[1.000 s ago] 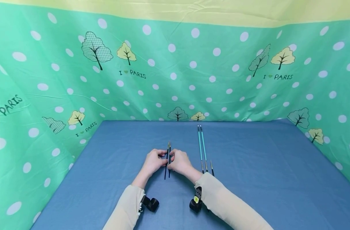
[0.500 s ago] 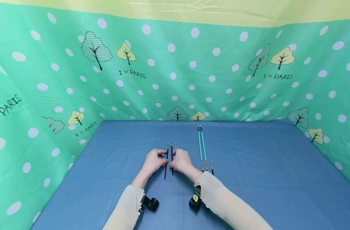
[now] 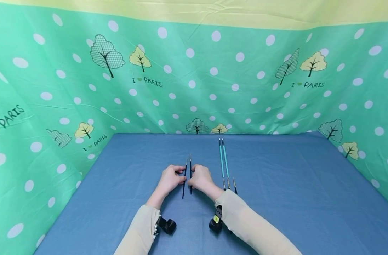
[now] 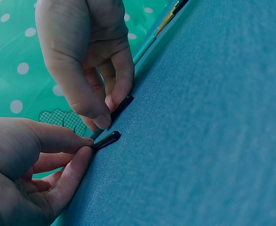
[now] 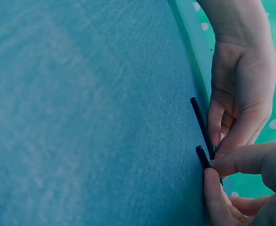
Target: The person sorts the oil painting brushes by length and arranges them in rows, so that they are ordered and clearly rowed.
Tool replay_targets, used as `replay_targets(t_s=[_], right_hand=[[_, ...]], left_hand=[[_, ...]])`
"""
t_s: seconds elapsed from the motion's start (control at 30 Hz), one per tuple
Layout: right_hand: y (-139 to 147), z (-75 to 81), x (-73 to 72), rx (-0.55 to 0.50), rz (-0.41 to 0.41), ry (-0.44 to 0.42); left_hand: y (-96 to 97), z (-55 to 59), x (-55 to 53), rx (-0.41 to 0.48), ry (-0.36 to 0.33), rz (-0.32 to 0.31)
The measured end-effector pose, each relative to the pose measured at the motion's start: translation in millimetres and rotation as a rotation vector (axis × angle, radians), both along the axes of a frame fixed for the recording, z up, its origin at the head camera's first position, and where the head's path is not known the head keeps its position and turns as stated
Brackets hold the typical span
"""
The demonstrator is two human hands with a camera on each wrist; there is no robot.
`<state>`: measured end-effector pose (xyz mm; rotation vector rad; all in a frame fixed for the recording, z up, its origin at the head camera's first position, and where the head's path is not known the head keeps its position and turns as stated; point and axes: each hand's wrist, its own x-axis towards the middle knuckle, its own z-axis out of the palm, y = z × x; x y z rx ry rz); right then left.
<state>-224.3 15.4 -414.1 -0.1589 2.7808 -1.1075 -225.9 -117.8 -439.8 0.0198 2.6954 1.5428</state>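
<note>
Two thin paintbrushes with dark handles lie side by side on the blue cloth, a narrow gap between them and their bristles pointing away. My left hand (image 3: 170, 179) pinches the left paintbrush (image 3: 183, 191) between thumb and fingers. The right paintbrush (image 3: 190, 163) is pinched by my right hand (image 3: 200, 178). In the left wrist view, the dark handle end (image 4: 109, 140) sticks out from my left thumb and finger, low over the cloth. The right wrist view has the other handle end (image 5: 201, 154) between my right thumb and finger. Fingers cover the middle of both handles.
To the right lie two paintbrushes with turquoise handles (image 3: 226, 161), side by side. Several shorter dark brushes (image 3: 235, 186) lie nearer, partly hidden by the right sleeve (image 3: 241, 212). A green dotted curtain (image 3: 194, 71) borders the blue tablecloth (image 3: 283, 177) behind and at the sides.
The right hand has shifted its paintbrush slightly right and away, opening a gap from the left one and setting it straighter. During the last half second almost nothing moves. The left hand stays put.
</note>
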Motion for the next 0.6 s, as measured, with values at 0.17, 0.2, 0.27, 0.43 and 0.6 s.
replay_targets(t_s=[0.17, 0.2, 0.27, 0.43, 0.6], right_hand=[[-0.9, 0.2, 0.3, 0.029, 0.000, -0.002], [-0.9, 0.2, 0.4, 0.029, -0.002, -0.007], [-0.7, 0.1, 0.3, 0.021, -0.006, -0.020], [1.6, 0.2, 0.2, -0.031, -0.010, -0.059], [7.1, 3.8, 1.1, -0.088, -0.014, -0.099]], left_hand=[[0.1, 0.4, 0.4, -0.002, -0.005, 0.002], [0.1, 0.4, 0.4, -0.002, -0.005, 0.002], [0.1, 0.1, 0.3, -0.001, -0.006, 0.002], [0.1, -0.2, 0.6, 0.005, -0.007, -0.001], [0.1, 0.6, 0.5, 0.012, -0.003, -0.001]])
